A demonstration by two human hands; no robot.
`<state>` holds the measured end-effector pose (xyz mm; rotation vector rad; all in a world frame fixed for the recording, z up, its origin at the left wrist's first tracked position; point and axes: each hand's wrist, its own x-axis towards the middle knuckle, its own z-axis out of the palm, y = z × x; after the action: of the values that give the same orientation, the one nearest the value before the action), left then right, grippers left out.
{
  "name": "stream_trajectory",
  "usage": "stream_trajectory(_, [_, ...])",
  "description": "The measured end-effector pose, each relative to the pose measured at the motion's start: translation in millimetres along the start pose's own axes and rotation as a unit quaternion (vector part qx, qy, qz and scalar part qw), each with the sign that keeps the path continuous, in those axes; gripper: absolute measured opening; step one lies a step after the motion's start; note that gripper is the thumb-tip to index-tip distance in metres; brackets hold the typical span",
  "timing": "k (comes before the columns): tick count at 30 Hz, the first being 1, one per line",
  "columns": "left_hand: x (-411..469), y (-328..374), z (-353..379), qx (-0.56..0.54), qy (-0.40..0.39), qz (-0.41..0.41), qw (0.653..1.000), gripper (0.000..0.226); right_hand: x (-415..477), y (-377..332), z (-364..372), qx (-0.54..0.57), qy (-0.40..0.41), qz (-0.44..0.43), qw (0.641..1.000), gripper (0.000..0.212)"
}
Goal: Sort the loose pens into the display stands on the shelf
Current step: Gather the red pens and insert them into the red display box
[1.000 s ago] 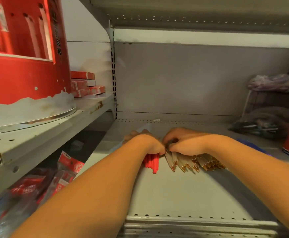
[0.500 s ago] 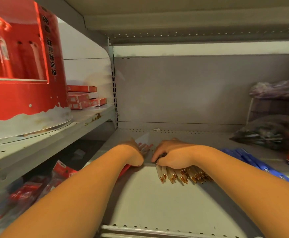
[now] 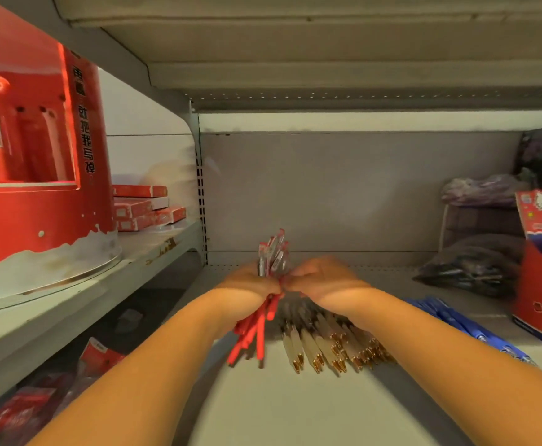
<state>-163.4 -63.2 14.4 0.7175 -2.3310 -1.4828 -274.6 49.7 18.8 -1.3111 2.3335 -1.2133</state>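
Grey store shelf, gold-tipped pens lying on it — left grip and right grip both clamped round a red pen bundle.

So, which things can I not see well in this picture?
Head view only:
- Right hand: fingers hidden behind its own back, grip unclear.
- Red pens: motion blur, count unreadable.
- Gold-tipped pens: upper ends under the right wrist.
- Dark bag: contents too dim.
- Kitty box: cut by the right edge.

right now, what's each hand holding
Left hand: grips the red pens as a bundle.
Right hand: fingers curled, pinching the same bundle.
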Motion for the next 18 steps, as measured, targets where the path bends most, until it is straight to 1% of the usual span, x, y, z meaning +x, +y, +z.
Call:
stream_trajectory(2, [-4, 10, 6, -0.041, 0.019, 0.045, 0.998, 0.026, -4, -5, -6, 0.178, 0.027, 0.047, 0.982, 0.011])
stream_trajectory(3, [-6, 15, 7, -0.05, 0.022, 0.068, 0.996, 0.032, -7, -6, -9, 0.236, 0.032, 0.058, 0.969, 0.011])
stream_trajectory(6, [-12, 23, 11, -0.095, 0.008, 0.131, 0.987, 0.031, -15, -10, -14, 0.341, 0.051, 0.077, 0.936, 0.012])
stream_trajectory(8, [-14, 26, 17, -0.138, -0.007, 0.158, 0.978, 0.025, -24, -14, -19, 0.39, 0.066, 0.069, 0.916, 0.016])
stream_trajectory(11, [-17, 30, 29, -0.179, -0.022, 0.187, 0.966, 0.02, -45, -15, -29, 0.429, 0.11, 0.031, 0.896, 0.023])
stream_trajectory(13, [-20, 33, 38, -0.164, -0.032, 0.209, 0.964, 0.016, -61, -14, -36, 0.449, 0.154, 0.012, 0.88, 0.017])
stream_trajectory(15, [-25, 37, 45, -0.127, -0.031, 0.226, 0.965, 0.019, -78, -12, -45, 0.474, 0.196, -0.001, 0.858, 0.012])
stream_trajectory(16, [-29, 40, 49, -0.114, -0.034, 0.239, 0.964, 0.021, -87, -10, -51, 0.493, 0.212, -0.005, 0.844, 0.015])
stream_trajectory(18, [-37, 49, 56, -0.128, -0.051, 0.26, 0.956, 0.026, -105, -4, -63, 0.529, 0.228, -0.02, 0.817, 0.03])
